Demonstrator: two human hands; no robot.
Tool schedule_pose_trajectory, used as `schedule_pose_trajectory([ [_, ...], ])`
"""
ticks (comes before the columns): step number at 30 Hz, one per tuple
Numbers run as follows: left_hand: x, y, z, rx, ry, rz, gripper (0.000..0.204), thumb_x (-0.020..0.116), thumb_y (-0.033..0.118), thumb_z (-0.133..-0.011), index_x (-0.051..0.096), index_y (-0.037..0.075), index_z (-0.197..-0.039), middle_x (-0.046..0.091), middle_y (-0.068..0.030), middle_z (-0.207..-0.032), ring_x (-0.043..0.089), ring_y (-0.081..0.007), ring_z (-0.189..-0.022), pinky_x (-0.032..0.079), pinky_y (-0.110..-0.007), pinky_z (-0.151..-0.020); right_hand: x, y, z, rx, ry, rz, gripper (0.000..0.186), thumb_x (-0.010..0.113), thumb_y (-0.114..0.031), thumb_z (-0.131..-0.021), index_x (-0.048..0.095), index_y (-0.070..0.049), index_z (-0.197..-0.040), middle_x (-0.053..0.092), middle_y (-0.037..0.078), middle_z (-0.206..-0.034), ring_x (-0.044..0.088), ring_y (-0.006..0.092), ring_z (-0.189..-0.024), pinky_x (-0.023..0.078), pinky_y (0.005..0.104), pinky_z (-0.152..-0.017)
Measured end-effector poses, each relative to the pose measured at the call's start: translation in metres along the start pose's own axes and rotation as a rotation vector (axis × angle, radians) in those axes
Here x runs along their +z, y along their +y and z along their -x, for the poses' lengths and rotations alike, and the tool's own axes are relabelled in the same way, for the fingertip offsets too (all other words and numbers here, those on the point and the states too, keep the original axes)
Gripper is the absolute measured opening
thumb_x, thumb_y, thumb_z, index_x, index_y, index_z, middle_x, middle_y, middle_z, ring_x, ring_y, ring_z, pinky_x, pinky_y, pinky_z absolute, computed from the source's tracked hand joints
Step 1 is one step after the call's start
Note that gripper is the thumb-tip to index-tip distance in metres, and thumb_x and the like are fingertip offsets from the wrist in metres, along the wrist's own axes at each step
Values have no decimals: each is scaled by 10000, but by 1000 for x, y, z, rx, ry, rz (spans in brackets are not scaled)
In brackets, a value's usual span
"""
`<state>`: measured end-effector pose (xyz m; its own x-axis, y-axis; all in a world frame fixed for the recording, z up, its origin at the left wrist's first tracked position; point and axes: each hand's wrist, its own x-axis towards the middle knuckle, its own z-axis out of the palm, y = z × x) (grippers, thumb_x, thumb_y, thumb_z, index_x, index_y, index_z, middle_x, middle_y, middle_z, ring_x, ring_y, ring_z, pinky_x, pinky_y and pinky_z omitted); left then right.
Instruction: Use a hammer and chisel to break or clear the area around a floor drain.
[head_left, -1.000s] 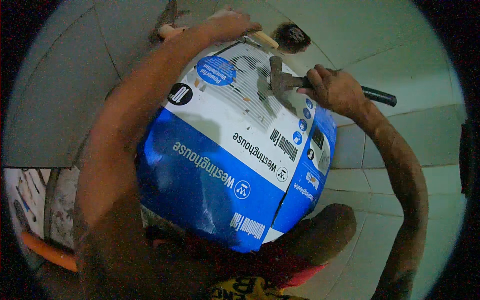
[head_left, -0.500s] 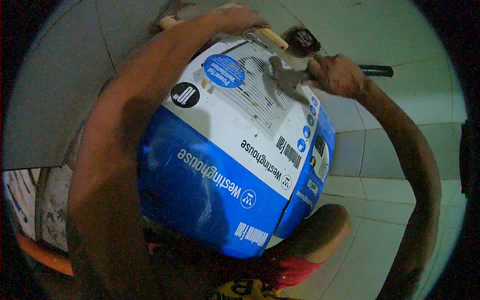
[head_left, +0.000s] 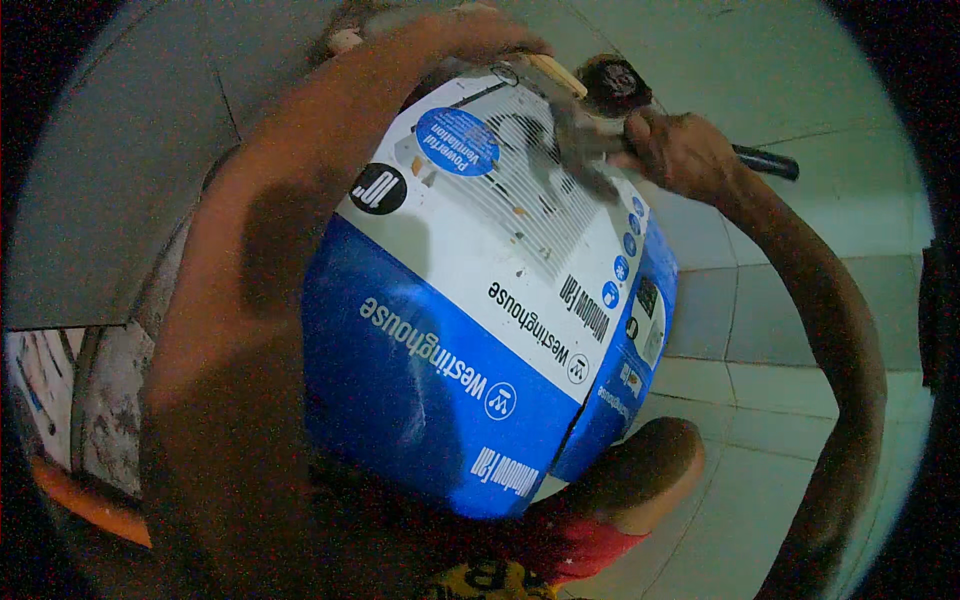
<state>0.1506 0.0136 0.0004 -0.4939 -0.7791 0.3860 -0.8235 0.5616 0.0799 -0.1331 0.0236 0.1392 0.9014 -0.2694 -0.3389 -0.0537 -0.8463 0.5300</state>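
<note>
In front of me stands a blue and white cardboard box (head_left: 430,345), with a slatted grille pictured on its upper part. My right hand (head_left: 680,155) is closed round the handle of a hammer (head_left: 768,163), whose black grip end sticks out to the right. The grey hammer head, blurred, is over the far right part of the box. At the far edge of the box, my left hand (head_left: 490,38) is closed by a pale wooden strip (head_left: 556,76), which juts from under its fingers. Most of those fingers are hidden from here.
A dark rounded object (head_left: 613,84) lies on the tiled floor (head_left: 790,310) past the box, its kind unclear. My bare knee (head_left: 665,455) is beside the box's near right corner. An orange curved piece (head_left: 90,505) and a pale panel (head_left: 42,385) show at lower left.
The hammer has tilted slightly, its grip end now lower. Box and hands sit a little further right in the picture. Both hands keep their hold.
</note>
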Motion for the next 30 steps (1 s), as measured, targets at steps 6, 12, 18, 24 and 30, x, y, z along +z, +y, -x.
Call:
schedule_pose_trajectory([
  [6,-32,6,-10,-30,-76,85,427,527,122,-869,494,136,-1294,616,-216,-1050,583,-374,-1018,462,-465,-842,10,30,-6,125,-70,131,384,569,-424,-886,496,-49,-927,587,176,-762,619,348,-575,496,426,-472],
  [12,23,-32,-28,66,-7,19,387,533,191,-875,543,112,-1254,611,-179,-1139,575,-373,-1041,437,-466,-890,8,27,-17,85,-51,166,401,496,-459,-917,540,-61,-940,602,157,-772,631,345,-610,509,424,-491],
  [18,-11,4,-16,-104,-2,255,377,493,209,-918,524,97,-1277,577,-176,-1198,533,-353,-1120,401,-467,-946,0,8,15,-216,18,130,401,521,-437,-910,510,-45,-990,589,162,-854,623,298,-569,489,398,-431],
  [24,9,-4,-27,-91,-32,116,355,501,196,-906,546,74,-1236,585,-196,-1177,545,-349,-1116,404,-482,-932,37,28,13,109,75,204,386,541,-425,-903,480,-45,-936,597,140,-685,596,302,-487,470,413,-393],
  [30,8,10,2,-4,39,60,330,541,237,-882,563,165,-1203,647,-128,-986,613,-336,-965,473,-476,-810,6,-71,35,306,166,-158,409,610,-430,-863,482,-42,-870,597,164,-669,598,364,-525,459,437,-420],
])
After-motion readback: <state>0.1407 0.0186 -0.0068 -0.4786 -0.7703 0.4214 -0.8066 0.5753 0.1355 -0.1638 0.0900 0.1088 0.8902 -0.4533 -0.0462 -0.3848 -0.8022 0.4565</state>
